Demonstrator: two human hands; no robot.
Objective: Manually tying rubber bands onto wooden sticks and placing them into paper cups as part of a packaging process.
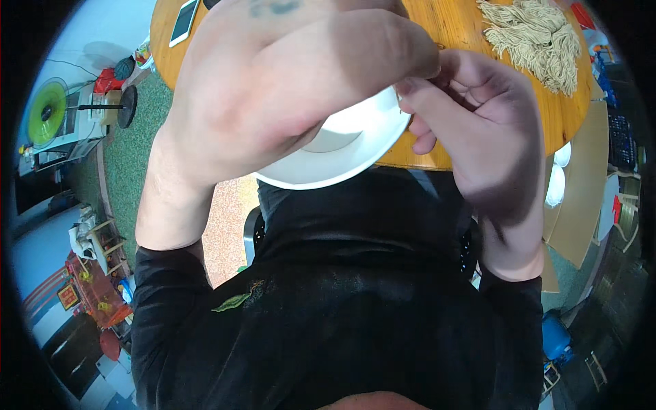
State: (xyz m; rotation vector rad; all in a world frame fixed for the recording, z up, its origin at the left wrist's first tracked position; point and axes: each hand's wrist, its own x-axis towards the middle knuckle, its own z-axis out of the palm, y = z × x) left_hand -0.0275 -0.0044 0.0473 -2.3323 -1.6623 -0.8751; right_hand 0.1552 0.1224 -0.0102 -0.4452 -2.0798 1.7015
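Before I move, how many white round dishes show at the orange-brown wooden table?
1: the white round dish at the near edge of the orange-brown wooden table, partly covered by the bare left hand. Others could be hidden behind that hand.

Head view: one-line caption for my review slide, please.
Left hand and right hand close together above a white bowl, with beige strands and a phone on the wooden table.

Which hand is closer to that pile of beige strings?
Right. In the picture, the right hand is just below and left of the beige strings; the left hand is farther left, partly covering the white dish.
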